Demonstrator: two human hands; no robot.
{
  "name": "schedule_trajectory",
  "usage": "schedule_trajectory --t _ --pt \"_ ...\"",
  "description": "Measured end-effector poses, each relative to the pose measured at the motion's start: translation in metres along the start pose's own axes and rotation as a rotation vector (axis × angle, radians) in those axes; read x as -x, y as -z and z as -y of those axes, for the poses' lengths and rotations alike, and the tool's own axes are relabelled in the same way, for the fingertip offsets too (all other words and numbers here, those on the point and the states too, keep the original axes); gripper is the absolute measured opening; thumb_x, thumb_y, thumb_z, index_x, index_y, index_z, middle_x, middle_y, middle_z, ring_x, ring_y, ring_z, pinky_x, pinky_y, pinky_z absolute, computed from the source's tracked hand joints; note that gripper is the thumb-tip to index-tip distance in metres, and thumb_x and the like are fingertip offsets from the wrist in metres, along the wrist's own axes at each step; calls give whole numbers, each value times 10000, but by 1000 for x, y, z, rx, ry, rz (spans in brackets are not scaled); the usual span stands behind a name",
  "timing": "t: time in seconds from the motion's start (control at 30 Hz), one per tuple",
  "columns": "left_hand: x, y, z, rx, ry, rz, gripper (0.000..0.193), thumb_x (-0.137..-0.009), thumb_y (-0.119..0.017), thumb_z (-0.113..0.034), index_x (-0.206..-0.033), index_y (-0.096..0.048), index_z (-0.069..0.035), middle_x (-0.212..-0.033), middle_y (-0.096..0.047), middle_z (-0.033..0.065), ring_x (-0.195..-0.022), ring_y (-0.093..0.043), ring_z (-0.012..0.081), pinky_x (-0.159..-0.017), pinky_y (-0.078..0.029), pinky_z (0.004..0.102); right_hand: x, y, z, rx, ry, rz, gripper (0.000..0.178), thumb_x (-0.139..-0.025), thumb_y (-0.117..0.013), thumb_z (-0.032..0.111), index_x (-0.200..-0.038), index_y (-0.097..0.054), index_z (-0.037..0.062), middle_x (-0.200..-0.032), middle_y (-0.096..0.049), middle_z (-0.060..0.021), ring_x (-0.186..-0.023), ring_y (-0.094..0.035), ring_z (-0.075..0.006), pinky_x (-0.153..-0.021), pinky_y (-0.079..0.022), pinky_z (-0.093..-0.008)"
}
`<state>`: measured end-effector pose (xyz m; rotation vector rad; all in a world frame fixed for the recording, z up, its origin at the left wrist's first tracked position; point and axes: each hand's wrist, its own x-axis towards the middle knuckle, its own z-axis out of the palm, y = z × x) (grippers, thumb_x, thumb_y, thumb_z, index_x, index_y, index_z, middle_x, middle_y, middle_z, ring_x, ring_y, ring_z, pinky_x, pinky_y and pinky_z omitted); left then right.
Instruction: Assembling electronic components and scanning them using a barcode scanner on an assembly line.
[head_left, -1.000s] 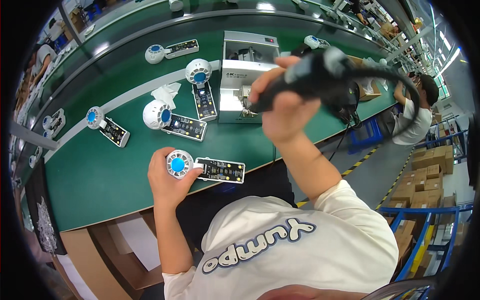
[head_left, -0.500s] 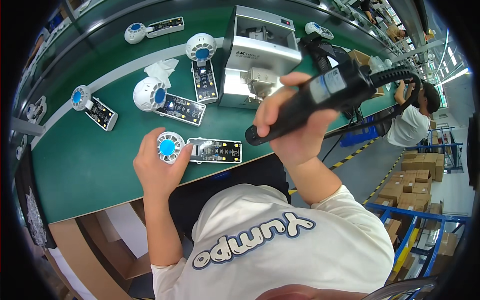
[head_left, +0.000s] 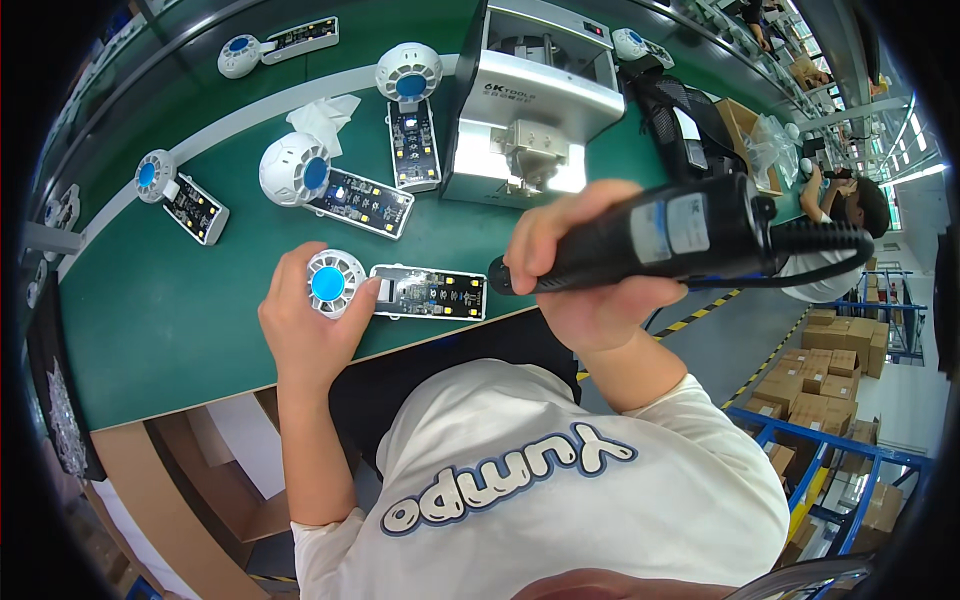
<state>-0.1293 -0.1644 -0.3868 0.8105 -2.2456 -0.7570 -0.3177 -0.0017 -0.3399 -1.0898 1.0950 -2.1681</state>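
Trouble, if it comes, looks likeliest from the black electric screwdriver [head_left: 650, 238], the biggest thing in play: the right hand [head_left: 590, 275] is wrapped tight around its barrel, holding it level above the front edge of the green bench [head_left: 150, 320], tip aimed left at the open circuit board [head_left: 428, 292] but not touching it. From where I stand, a driver brought down off-centre could skate across the bare components, and the coiled cable [head_left: 820, 245] trailing off its rear might tug the aim sideways. I'd also worry about the hold on the piece itself: the left hand [head_left: 305, 325] has its fingers closed over the white round fan head with the blue centre [head_left: 333, 282], pinning only that end to the bench just before the person, so the long board end could swivel under pressure. Three more such units [head_left: 335, 185] lie farther back, well apart. Harder to read: the driver's bit is too small and dark to make out, any screw on the board cannot be seen, and the palm hides the near rim of the fan head. The grey machine [head_left: 545, 90] behind is cut by the knuckles, and a co-worker [head_left: 840, 215] far right is bent by the lens edge.
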Motion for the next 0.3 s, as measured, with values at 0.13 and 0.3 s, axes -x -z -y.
schedule_trajectory --t 0.13,0.3 --pt "-3 1 0 3 -21 -4 479 -701 -866 -218 -1063 -630 -11 -932 -679 141 -772 -686 292 -687 -546 367 -9 3 0 31 -8 68 888 -831 -512 823 -1271 -453 54 -785 -600 -92 -622 -596 -205 -575 -484 -322" --pt "9 0 1 6 -24 -26 467 -739 -850 -211 -1100 -629 -14 -955 -690 136 -824 -703 277 -731 -556 372 -34 20 18 -120 156 -19 874 -828 -658 717 -1351 -395 69 -812 -637 -93 -590 -621 -213 -575 -518 -320"
